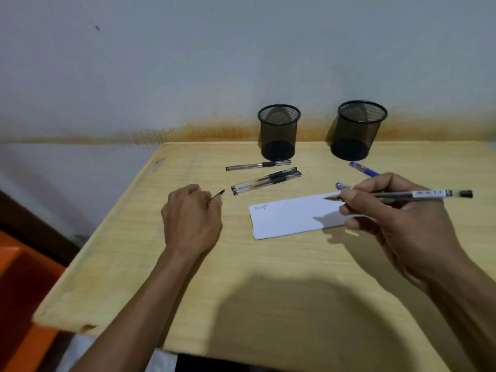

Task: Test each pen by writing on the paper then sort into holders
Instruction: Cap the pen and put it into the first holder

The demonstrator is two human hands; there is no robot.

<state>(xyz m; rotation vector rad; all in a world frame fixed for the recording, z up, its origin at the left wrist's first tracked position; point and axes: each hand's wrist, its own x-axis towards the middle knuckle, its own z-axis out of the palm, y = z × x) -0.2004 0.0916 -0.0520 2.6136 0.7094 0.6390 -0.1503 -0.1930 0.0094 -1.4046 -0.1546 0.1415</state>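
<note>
My right hand [397,218] grips an uncapped clear black pen [418,194], its tip over the right end of a white paper strip [290,218] that has a small scribble at its left end. My left hand [192,213] pinches a small black pen cap [218,195] left of the paper. Three capped black pens [265,179] lie behind the paper. Two blue pens [363,168] lie at the right, one partly hidden by my right hand. Two black mesh holders, the left one [279,132] and the right one [357,130], stand at the back.
The pale wooden table [241,277] stands against a white wall with a rust-coloured stain. Its left edge drops off beside an orange object [24,277] low at the left. Both holders look empty.
</note>
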